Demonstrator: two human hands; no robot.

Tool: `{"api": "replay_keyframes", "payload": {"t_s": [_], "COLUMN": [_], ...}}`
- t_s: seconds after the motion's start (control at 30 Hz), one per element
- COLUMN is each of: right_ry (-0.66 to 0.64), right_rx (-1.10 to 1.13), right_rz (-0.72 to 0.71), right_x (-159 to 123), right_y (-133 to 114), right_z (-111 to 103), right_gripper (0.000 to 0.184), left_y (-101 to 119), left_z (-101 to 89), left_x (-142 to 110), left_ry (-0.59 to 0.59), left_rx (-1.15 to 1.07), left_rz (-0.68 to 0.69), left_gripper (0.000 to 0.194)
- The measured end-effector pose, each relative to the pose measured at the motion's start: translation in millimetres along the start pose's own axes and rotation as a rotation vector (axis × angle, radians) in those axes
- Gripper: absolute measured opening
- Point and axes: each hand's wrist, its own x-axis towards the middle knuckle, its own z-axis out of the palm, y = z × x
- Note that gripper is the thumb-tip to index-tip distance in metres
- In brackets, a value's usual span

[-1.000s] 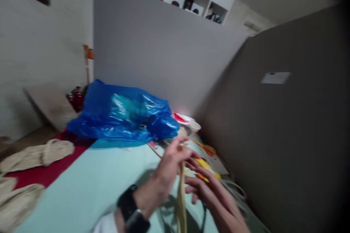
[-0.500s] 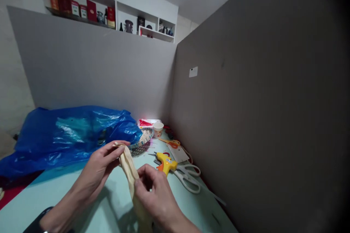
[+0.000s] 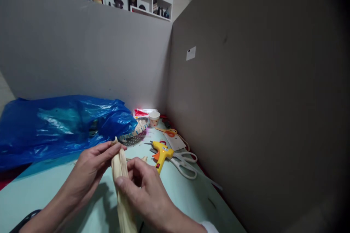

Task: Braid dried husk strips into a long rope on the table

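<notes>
A long, pale cream strip, folded lengthwise and looking like dried corn husk (image 3: 123, 204), hangs between my hands above the table. My left hand (image 3: 91, 164) pinches its upper end between thumb and fingers, with a small tip poking out above. Lower down, my right hand (image 3: 147, 185) grips the strip's edge with thumb and forefinger. Just beyond my right hand lies a yellow glue gun (image 3: 163, 153), beside white-handled scissors (image 3: 184, 164). A small pale piece (image 3: 144, 159) shows on the table behind my right fingers, partly hidden.
A large blue plastic bag (image 3: 68, 127) covers the back left of the pale green table (image 3: 93, 211). Behind my hands are a woven basket (image 3: 142, 125), a paper cup (image 3: 154, 119) and orange-handled scissors (image 3: 171, 132). Grey partitions (image 3: 232, 98) enclose the back and right.
My view has tipped downward and shifted a little. Both hands still hold the strip, which now hangs more upright and shows more of its width. The glue gun's handle is less covered by my right hand.
</notes>
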Motion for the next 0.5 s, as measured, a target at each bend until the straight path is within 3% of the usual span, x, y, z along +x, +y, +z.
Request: {"api": "replay_keyframes", "payload": {"t_s": [0.1, 0.27, 0.4, 0.5], "right_ry": [-0.023, 0.005, 0.086, 0.036], "right_rx": [-0.007, -0.006, 0.001, -0.051], "right_rz": [-0.018, -0.013, -0.040, -0.038], "right_x": [-2.2, -1.3, 0.1, -1.0], "right_y": [3.0, 3.8, 2.6, -1.8], "right_z": [-3.6, -4.3, -2.2, -1.6], "right_gripper": [0.018, 0.020, 0.019, 0.019], "left_y": [-0.1, 0.2, 4.1, 7.5], "left_z": [-3.9, -7.6, -6.6, -7.6], "left_x": [2.1, 4.3, 0.3, -8.6], "left_ry": [-0.089, -0.195, -0.211, -0.161], "left_rx": [-0.028, -0.054, -0.047, 0.003], "left_rz": [-0.063, -0.043, 0.012, 0.017], "left_gripper": [0.046, 0.037, 0.036, 0.034]}}
